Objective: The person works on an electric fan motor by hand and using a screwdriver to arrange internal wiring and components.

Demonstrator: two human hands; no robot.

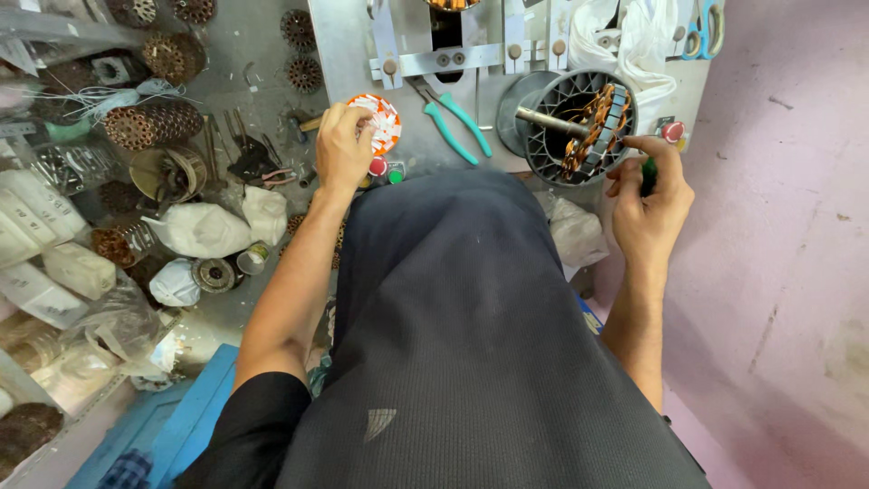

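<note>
My left hand [344, 145] reaches into a round orange container [385, 122] filled with small white pieces, fingers pinched on them. My right hand [650, 195] grips a green-handled tool [648, 174] next to a grey round fixture [568, 127] on a shaft. That fixture carries a motor stator with copper windings [597, 127]. Both sit on a grey metal bench plate [348, 45]. My dark shirt fills the lower middle of the view.
Teal-handled pliers [457, 122] lie on the plate between the hands. Red and green buttons [385, 168] sit at its front edge, another red button [673, 131] at right. Stator cores [154, 122], white bags [199, 228] and tools crowd the left. Scissors [708, 27] hang top right.
</note>
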